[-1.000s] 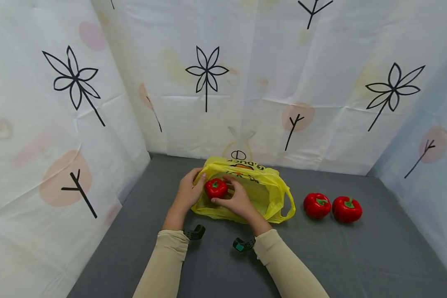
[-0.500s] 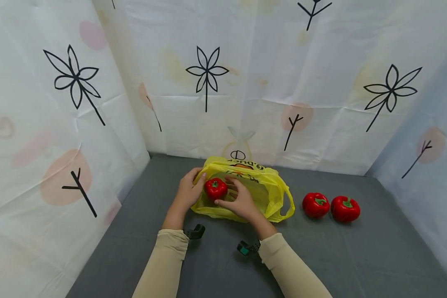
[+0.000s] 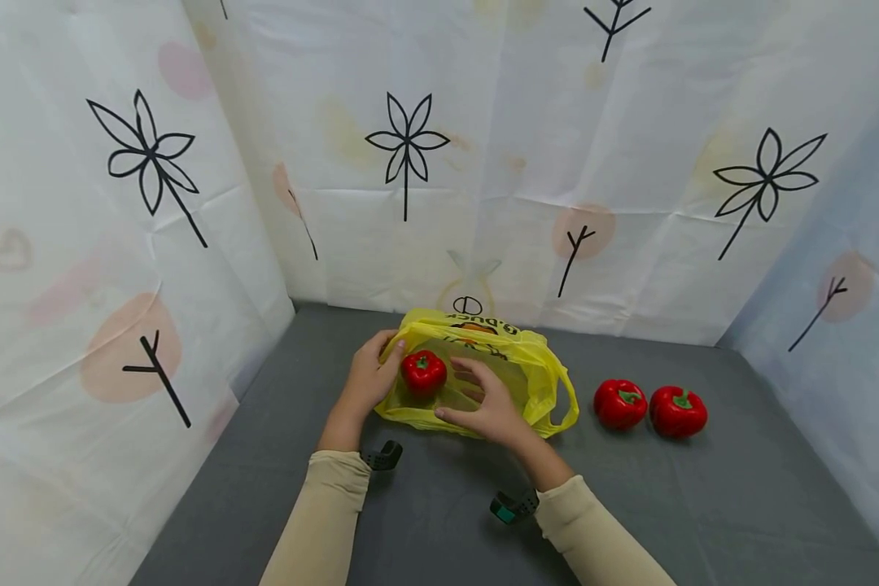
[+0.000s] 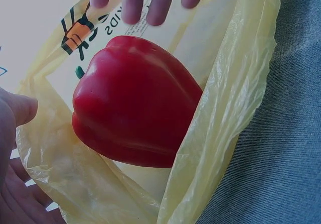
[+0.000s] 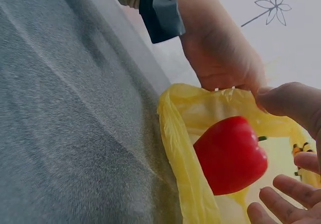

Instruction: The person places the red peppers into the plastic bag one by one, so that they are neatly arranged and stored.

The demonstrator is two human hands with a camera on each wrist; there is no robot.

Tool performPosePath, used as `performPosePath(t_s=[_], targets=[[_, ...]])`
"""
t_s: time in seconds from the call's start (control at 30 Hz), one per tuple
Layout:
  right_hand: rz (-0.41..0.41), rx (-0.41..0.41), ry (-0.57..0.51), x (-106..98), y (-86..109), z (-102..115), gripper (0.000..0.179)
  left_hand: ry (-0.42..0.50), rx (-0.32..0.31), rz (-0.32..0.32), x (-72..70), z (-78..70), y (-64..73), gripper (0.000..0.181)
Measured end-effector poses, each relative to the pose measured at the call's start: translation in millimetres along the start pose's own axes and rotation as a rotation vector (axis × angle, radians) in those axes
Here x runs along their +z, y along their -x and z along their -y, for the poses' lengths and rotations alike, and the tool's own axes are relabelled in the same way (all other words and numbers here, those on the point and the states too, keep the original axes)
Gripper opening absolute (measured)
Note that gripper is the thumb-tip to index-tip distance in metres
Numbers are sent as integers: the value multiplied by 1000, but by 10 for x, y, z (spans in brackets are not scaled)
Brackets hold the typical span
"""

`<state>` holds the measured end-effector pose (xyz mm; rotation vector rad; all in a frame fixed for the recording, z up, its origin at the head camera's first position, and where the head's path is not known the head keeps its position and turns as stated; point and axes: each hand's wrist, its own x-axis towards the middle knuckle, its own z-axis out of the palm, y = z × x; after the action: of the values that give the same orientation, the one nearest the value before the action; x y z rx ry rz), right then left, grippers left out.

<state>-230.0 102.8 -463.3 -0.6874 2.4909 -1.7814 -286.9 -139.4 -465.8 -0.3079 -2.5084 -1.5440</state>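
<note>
Yellow bag [image 3: 538, 374] edge in L fingers [image 3: 379, 338], R fingers [image 3: 472, 367] loose w/ gap to pepper [image 3: 423, 373].

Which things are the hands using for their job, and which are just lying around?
Part of the job:
thin yellow plastic bag, left hand at its rim
shiny red bell pepper inside it
probably two matching red bell peppers beside it, untouched

Just there:
grey cloth surface underneath
white patterned cloth backdrop behind
</note>
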Motion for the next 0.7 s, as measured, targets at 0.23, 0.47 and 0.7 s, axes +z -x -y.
performPosePath(t_s=[0.23,0.47,0.7], targets=[[9,-40,-16,-112,175,104,77,2,-4,-3,7,-14,-1,38],[-9,-75,-20,-246,340,191,73,6,-2,1,5,-11,0,39],[-41,-91,-3,-476,497,194,68,5,3,-1,11,9,-8,38]])
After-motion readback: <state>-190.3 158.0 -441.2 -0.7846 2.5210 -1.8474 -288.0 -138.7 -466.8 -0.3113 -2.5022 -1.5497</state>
